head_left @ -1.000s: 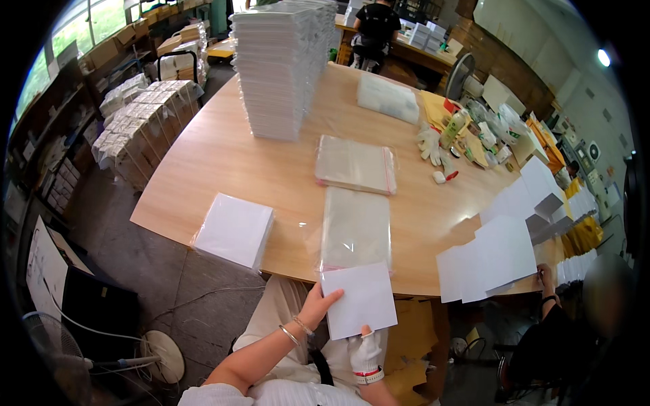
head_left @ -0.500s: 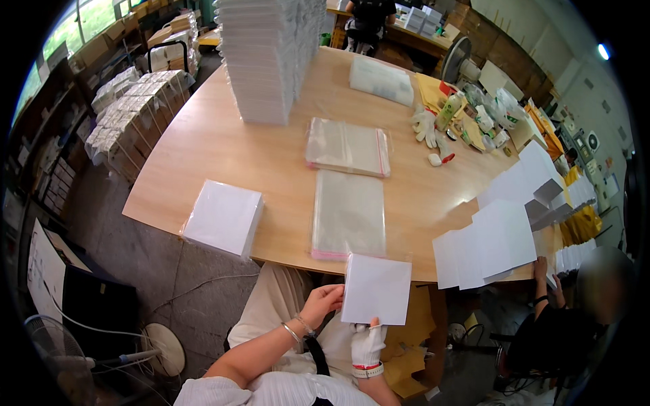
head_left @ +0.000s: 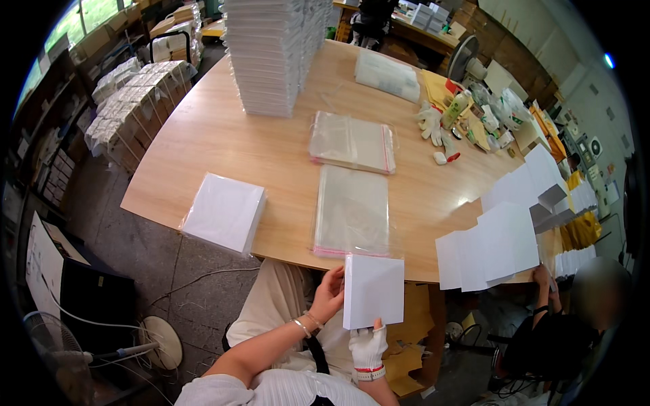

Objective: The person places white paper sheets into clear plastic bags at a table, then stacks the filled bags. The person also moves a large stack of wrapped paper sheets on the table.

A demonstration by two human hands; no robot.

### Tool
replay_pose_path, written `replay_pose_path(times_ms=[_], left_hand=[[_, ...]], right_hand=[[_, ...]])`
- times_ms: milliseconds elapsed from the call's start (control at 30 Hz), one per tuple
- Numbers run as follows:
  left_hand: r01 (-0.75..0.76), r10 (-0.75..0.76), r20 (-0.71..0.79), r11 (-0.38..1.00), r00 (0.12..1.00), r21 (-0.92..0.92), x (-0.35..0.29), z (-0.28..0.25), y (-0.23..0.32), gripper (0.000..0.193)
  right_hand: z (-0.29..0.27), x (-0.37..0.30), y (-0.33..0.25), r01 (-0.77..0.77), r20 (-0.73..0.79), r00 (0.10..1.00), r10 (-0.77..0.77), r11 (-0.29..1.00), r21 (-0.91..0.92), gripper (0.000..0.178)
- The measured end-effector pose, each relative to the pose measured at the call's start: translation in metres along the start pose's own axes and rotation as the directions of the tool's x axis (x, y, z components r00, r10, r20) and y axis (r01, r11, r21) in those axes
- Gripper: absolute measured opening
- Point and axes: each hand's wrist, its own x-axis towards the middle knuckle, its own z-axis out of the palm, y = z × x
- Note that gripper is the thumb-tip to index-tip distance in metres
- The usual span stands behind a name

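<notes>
Over my lap, at the table's front edge, I hold a square stack of white paper (head_left: 376,289) tilted so its left side shows. My gloved right hand (head_left: 368,348) grips the lower edge, its bare thumb on the front face and its other fingers hidden behind. My bare left hand (head_left: 329,295) has curled fingers against the left edge; the fingertips are partly hidden. Just beyond lies a pile of clear plastic bags (head_left: 352,210) with a pink strip, and a second pile of clear bags (head_left: 353,141) behind it. A bagged white paper stack (head_left: 225,210) sits left.
A tall column of white stacks (head_left: 263,61) stands at the back left. To the right are fanned white sheets (head_left: 497,247), with a co-worker (head_left: 565,331) beyond. Gloves (head_left: 430,122), a bottle (head_left: 455,109) and clutter lie far right. A carton (head_left: 423,338) stands under the table edge.
The held paper stack has turned, so its thick left side now shows. My left hand has risen slightly along that side. The view has shifted slightly.
</notes>
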Motion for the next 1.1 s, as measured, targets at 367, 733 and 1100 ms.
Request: replay_pose_path(times_ms=[367, 733, 1100], left_hand=[[-0.15, -0.074, 0.428, 0.871, 0.901, 0.467, -0.025, -0.016, -0.022, 0.018], [-0.019, -0.086, 0.22, 0.9, 0.972, 0.436, -0.034, -0.011, -0.044, 0.015], [0.314, -0.319, 0.074, 0.947, 0.945, 0.063, -0.034, 0.006, -0.031, 0.025]], right_hand=[[-0.03, 0.021, 0.016, 0.078, 0.135, 0.989, -0.065, 0.992, -0.094, 0.028], [-0.007, 0.036, 0.009, -0.007, -0.003, 1.0, 0.007, 1.0, 0.017, 0.016], [0.013, 0.074, -0.038, -0.156, 0.283, 0.949, 0.142, 0.987, 0.028, 0.031]])
